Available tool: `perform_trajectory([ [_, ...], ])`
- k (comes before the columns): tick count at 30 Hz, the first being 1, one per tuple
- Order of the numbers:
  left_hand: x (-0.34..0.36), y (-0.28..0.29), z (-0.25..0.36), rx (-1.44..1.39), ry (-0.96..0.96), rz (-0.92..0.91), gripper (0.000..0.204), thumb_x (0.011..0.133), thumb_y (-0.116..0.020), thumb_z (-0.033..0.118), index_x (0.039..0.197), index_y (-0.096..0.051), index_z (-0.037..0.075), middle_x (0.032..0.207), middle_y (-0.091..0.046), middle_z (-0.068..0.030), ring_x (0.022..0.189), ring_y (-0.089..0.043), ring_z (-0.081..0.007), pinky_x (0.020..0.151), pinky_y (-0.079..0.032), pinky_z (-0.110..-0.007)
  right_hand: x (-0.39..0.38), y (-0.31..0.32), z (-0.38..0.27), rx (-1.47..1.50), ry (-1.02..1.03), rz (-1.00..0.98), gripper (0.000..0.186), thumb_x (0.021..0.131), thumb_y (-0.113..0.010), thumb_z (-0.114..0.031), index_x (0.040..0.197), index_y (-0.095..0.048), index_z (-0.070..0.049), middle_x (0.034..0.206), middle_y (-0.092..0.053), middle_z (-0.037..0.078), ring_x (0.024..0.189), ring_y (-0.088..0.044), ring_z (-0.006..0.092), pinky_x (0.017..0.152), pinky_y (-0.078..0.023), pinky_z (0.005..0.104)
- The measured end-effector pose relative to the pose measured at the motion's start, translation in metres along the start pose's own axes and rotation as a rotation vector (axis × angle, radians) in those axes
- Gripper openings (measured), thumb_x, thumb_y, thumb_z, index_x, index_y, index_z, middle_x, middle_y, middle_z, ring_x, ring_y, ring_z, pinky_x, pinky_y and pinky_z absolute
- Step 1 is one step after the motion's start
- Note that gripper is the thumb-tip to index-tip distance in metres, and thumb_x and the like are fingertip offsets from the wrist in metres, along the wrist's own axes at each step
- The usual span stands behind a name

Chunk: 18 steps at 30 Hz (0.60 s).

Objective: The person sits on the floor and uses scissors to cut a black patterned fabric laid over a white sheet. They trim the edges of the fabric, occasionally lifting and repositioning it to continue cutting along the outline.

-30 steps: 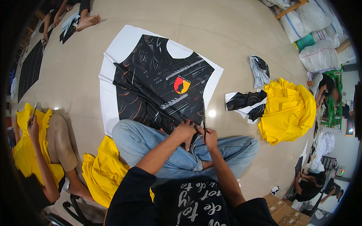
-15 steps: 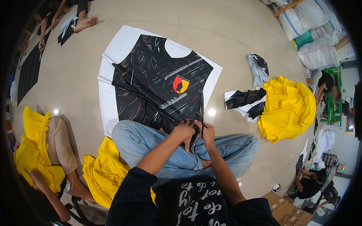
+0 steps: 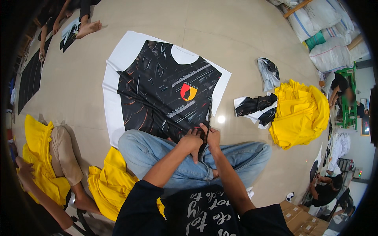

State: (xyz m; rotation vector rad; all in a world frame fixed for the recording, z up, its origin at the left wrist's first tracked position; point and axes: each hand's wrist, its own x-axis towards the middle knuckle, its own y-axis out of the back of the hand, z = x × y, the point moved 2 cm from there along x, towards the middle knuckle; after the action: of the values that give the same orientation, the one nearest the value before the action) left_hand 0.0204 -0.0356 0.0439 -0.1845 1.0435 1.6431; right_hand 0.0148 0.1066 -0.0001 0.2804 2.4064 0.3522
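Cardboard boxes (image 3: 303,216) sit near right. The left hand (image 3: 191,142) rests, fingers spread, and the right hand (image 3: 213,138) grips mostly hidden scissors (image 3: 208,129) at the near edge of black printed cloth (image 3: 157,86), laid centrally on glossy tiled floor (image 3: 220,27); yellow fabric (image 3: 301,114) heaps right, pale sacks (image 3: 332,55) far right.

The broad black garment-shaped cloth panel with white margins (image 3: 161,84) is looking smooth and thin, its printed face showing a faint sheen. The beige tiled floor (image 3: 232,43) is gleaming glossily, reflecting light in a white spot. The rounded pile of bright yellow cloth (image 3: 301,114) is showing soft, creased folds. Pale blue denim trousers (image 3: 147,149) are looking faded and matt. Bulging white sacks (image 3: 332,56) are appearing wrinkled, and brown cardboard boxes (image 3: 294,217) are looking dull.
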Motion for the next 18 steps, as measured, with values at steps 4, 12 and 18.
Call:
perform_trajectory([
  [4, -0.009, 0.001, -0.006, -0.037, 0.073, -0.016, 0.117, 0.048, -0.096, 0.051, 0.146, -0.054, 0.002, 0.160, -0.029, -0.0366, 0.154, -0.019, -0.0499, 0.126, -0.017, -0.056, -0.006, -0.008, -0.008, 0.083, -0.067, -0.041, 0.044, 0.080, -0.085, -0.043, 0.063, -0.061, -0.010, 0.053, -0.052, 0.000, 0.042, -0.046, 0.0109, 0.040, -0.031, 0.0270],
  [12, -0.004, -0.003, -0.010, -0.018, 0.086, 0.013, 0.117, 0.048, -0.096, 0.054, 0.143, -0.056, -0.001, 0.161, -0.028, -0.0352, 0.154, -0.019, -0.0490, 0.126, -0.018, -0.056, 0.004, -0.023, -0.016, 0.091, -0.061, -0.003, 0.048, 0.079, -0.086, -0.045, 0.060, -0.055, -0.014, 0.053, -0.049, -0.001, 0.041, -0.044, 0.0114, 0.040, -0.032, 0.0279],
  [18, 0.001, -0.005, -0.013, -0.024, 0.103, -0.016, 0.120, 0.045, -0.098, 0.055, 0.141, -0.057, -0.004, 0.161, -0.029, -0.0342, 0.153, -0.021, -0.0494, 0.125, -0.019, -0.058, 0.011, -0.034, -0.029, 0.194, -0.073, -0.023, 0.048, 0.079, -0.086, -0.047, 0.062, -0.055, -0.014, 0.055, -0.050, -0.001, 0.046, -0.048, 0.0116, 0.043, -0.036, 0.0298],
])
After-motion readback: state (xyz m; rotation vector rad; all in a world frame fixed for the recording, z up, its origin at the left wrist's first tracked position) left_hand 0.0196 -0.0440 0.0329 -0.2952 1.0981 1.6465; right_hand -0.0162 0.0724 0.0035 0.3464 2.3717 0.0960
